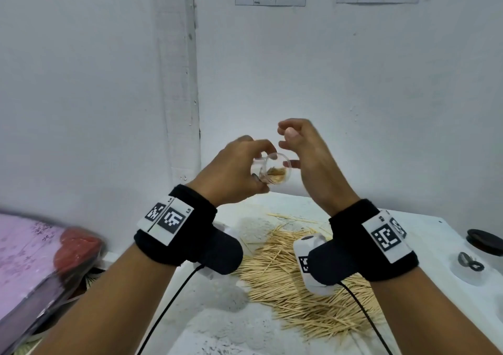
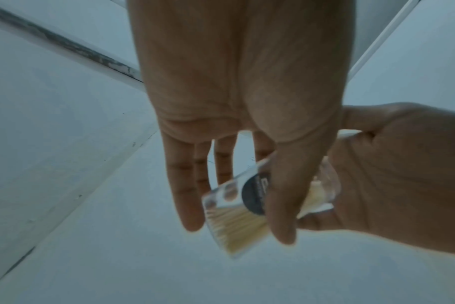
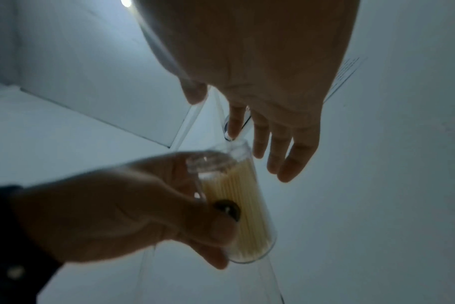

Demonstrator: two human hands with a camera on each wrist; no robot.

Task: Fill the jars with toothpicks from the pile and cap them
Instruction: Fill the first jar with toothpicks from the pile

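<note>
My left hand (image 1: 257, 165) grips a clear jar (image 1: 276, 170) partly filled with toothpicks. It holds the jar in the air above the table, tilted with its open mouth toward me. In the left wrist view the thumb and fingers (image 2: 281, 216) wrap the jar (image 2: 237, 222). My right hand (image 1: 288, 142) hovers just right of the jar's mouth, its fingers loose and holding nothing. In the right wrist view its fingertips (image 3: 288, 172) sit near the top end of the jar (image 3: 247, 205). The toothpick pile (image 1: 288, 273) lies on the white table (image 1: 217, 313) below both wrists.
A black lid (image 1: 484, 241) lies at the table's right edge. Beside it stands a clear jar (image 1: 469, 273) with a small dark object on it. A red object (image 1: 76, 248) and pink floral cloth (image 1: 24, 245) are at the left. White walls close the corner behind.
</note>
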